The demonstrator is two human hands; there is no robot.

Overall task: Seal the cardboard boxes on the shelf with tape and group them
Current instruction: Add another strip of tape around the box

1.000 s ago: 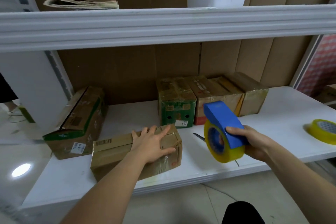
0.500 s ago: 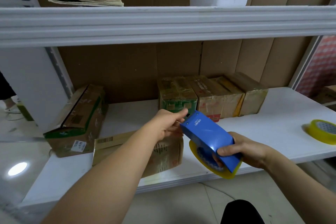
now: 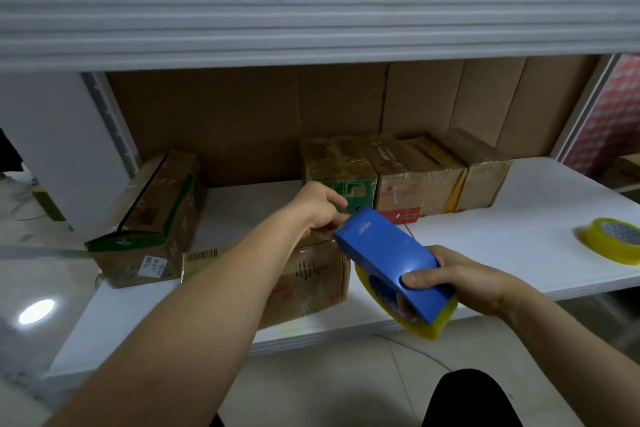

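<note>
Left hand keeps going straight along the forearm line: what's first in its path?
Probably the green box at the left end of the back row, just beyond the left hand at the tape dispenser's tip. Depth is unclear in this single view.

Tape dispenser [image 3: 388, 253]: smooth blue plastic with a glossy highlight, over a yellow tape roll.
Front box [image 3: 311, 279]: matt brown cardboard, shiny clear tape on its face.
Row of boxes [image 3: 408, 170] behind the dispenser: cardboard under glossy, wrinkled tape.
Shelf [image 3: 502, 243]: smooth white board, faint sheen.
Spare tape roll [image 3: 611, 241], right of the dispenser: translucent yellow, glossy.
</note>
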